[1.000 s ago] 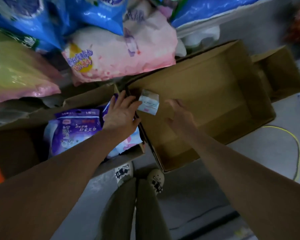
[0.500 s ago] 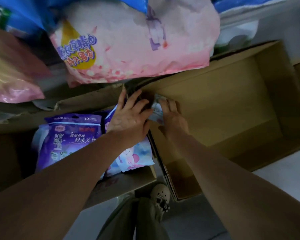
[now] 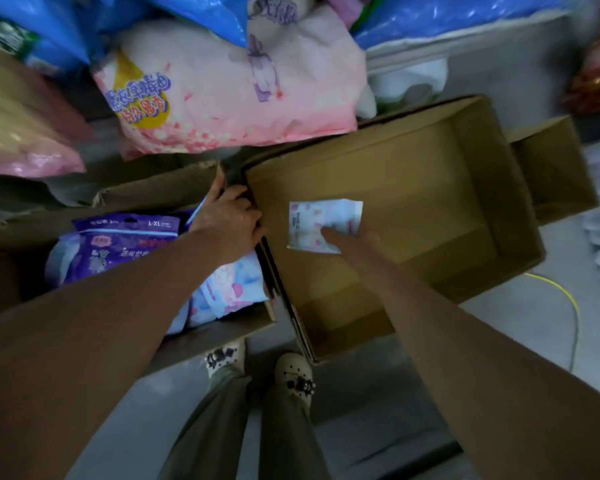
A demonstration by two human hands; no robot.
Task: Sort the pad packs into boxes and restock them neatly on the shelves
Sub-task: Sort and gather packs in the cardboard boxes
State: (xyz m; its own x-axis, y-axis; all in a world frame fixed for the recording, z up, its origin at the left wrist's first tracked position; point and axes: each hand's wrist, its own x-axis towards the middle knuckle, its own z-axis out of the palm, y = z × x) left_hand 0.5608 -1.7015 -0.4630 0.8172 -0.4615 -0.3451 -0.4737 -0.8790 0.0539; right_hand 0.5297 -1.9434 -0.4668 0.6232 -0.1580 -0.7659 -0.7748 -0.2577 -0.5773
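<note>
Two big boxes sit side by side on the floor under a shelf (image 3: 465, 60) piled with soft bags. The empty box (image 3: 413, 216) on the right is the biggest thing here, wide open with bare brown walls and nothing on its floor. It looks like the place where sorted packs are meant to go. The full box (image 3: 153, 195) on the left is smaller and holds packs already: a purple pack (image 3: 118, 247) lies flat on top, and a blue and pink pack (image 3: 229, 292) sits just beside it, near the wall between the two boxes. The left hand (image 3: 229, 220) rests on that shared edge, with its fingers curled over the rim. I think it holds the box steady so it does not slide. The right hand (image 3: 354, 240) reaches into the empty box and holds a small pad pack (image 3: 319, 223), white with pink spots. The fingers are under the pack, so I can only see that they pinch it at its lower edge. The pack hangs over the middle of the empty box, not yet set down.
</note>
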